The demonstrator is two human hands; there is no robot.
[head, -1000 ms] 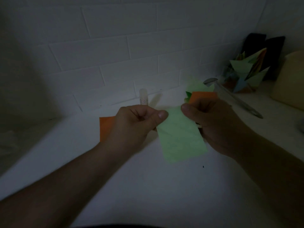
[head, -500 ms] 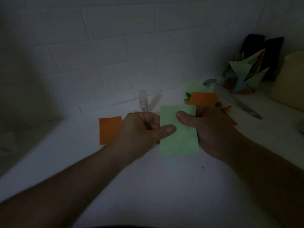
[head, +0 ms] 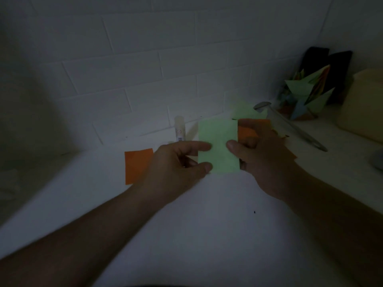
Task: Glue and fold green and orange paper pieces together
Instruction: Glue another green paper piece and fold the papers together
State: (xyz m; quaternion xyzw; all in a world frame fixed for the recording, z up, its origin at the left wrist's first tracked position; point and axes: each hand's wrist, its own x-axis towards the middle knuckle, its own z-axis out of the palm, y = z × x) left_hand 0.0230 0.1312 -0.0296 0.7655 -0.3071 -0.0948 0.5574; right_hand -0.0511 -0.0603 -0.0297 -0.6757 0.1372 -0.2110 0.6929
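Two bare hands meet over a white table [head: 196, 235] in dim light, and between them they hold one light green paper rectangle [head: 217, 146], upright and facing the camera. The left hand [head: 176, 166] pinches the paper's left edge: the forefinger lies across the front near the middle and the thumb presses the lower left corner, the other fingers curled behind. The right hand [head: 267, 162] grips the right edge with the thumb on the front face and the fingers closed behind the sheet.

Orange pieces in view number two. One orange paper rectangle [head: 137, 165] lies flat on the table just left of the left hand, its right edge hidden by that hand. A second orange paper piece [head: 248, 131] shows just behind the right hand, beside the held green sheet; whether the fingers hold it or it lies on the table cannot be told. Behind it a second green sheet [head: 246, 110] is partly visible, pale and blurred.

One glue stick [head: 179, 129] stands upright near the brick wall [head: 145, 69], behind the left hand. One clear tube with a metal end [head: 290, 125] lies slanted on the table to the right. Farther right, a cluster of folded paper shapes [head: 306, 94] in green, blue and orange sits by the wall, next to one cream-coloured container [head: 362, 104] at the frame's edge.
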